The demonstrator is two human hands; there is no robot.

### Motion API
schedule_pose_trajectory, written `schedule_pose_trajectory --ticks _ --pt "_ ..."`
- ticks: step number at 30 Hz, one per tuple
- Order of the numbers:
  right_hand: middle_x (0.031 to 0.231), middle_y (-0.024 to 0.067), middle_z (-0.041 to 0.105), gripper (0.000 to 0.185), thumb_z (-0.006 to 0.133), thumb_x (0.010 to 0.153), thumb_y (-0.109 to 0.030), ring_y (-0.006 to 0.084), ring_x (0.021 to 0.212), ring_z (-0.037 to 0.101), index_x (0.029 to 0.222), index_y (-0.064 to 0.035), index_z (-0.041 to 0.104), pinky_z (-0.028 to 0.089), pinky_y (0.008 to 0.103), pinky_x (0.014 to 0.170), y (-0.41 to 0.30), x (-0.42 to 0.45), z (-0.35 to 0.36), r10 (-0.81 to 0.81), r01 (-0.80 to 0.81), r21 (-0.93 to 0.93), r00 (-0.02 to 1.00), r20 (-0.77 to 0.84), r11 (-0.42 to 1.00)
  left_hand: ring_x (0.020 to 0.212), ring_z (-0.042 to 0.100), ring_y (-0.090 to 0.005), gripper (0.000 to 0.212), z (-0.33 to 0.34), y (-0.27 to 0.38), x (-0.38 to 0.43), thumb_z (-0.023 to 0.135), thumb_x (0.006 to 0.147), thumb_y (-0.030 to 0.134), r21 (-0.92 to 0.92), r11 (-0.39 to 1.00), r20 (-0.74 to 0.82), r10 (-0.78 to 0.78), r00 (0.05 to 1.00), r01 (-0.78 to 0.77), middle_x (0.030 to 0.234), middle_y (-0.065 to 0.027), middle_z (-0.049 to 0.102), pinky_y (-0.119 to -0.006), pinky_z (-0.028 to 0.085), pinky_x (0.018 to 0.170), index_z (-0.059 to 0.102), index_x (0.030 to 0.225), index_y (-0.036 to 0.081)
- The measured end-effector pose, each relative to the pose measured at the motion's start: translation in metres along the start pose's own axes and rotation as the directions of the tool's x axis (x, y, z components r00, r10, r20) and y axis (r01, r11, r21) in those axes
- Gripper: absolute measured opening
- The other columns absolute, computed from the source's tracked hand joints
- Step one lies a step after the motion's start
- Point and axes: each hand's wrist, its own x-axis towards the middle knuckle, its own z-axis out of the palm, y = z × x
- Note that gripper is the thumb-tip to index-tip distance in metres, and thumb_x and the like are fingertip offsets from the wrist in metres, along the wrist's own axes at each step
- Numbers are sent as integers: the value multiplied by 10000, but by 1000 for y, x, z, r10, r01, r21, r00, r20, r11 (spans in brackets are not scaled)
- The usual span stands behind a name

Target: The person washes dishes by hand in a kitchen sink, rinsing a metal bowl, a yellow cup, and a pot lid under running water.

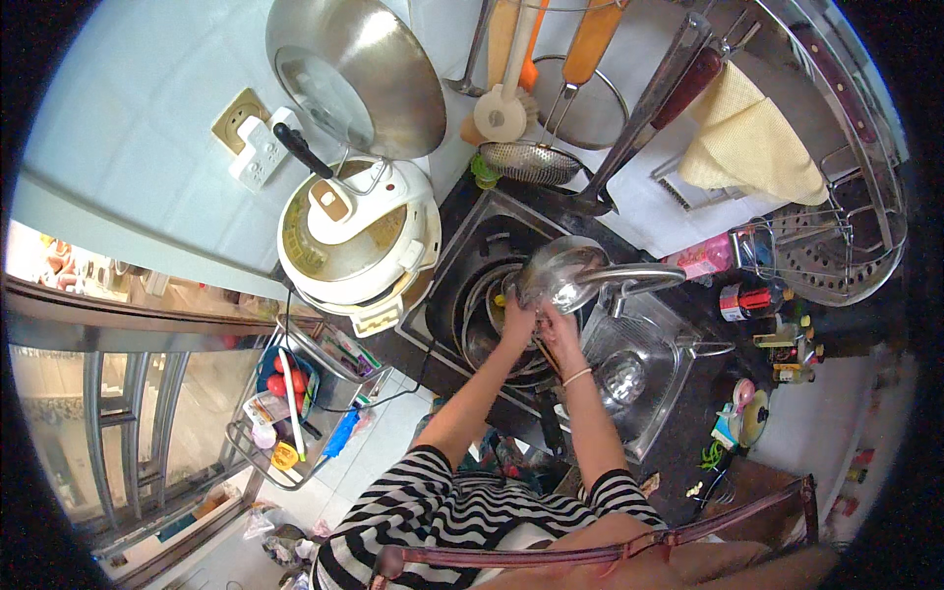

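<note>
Both my hands are together over the left basin of a steel double sink [442, 301]. My left hand [521, 318] and my right hand [554, 330] grip the near edge of a shiny stainless steel bowl [564, 258], which is tilted up below the curved faucet [641, 275]. Under them, several round metal pots or pans [476, 339] are nested in the basin. Something small and yellow [500, 300] shows beside my left fingers; what it is cannot be told. My fingertips are partly hidden and blurred.
A white electric pressure cooker [354, 243] with its lid raised stands left of the sink. Strainers [531, 162] and ladles [627, 147] hang behind. The right basin [675, 369] holds a shiny metal piece [623, 376]. Bottles [748, 301] line the right counter. A cart [276, 472] stands left.
</note>
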Motion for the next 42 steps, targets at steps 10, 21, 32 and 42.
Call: schedule_pose_trajectory --ticks 10,21,32,42 --pt "499 17 477 294 542 792 -319 69 324 344 716 -39 492 224 199 292 4 -2 9 -123 123 -78 992 11 989 913 509 -248 405 18 -11 -8 540 787 176 -404 912 0 -75 997 68 993 -139 534 -305 395 769 391 1117 -5" --pt "437 -1 418 298 529 801 -312 83 316 355 645 -60 505 240 218 292 1 4 -7 -143 133 -129 987 -70 983 802 534 -208 406 -13 0 2 591 713 105 -198 972 -96 111 989 -129 942 -115 558 -320 417 696 452 1073 -22" --pt "510 -3 457 282 545 787 -332 69 345 364 747 -54 525 222 178 291 -6 10 -6 -100 87 -208 993 -55 974 901 523 -250 340 -25 19 2 497 784 117 17 985 -12 171 985 -171 980 -161 546 -304 379 784 439 1075 -49" --pt "455 13 445 343 532 786 -372 78 317 351 668 -50 510 221 203 281 -11 15 -17 -183 143 -292 977 -114 946 844 546 -265 453 -23 34 2 546 684 54 233 972 12 35 999 -37 910 -144 570 -307 415 739 437 1118 -14"
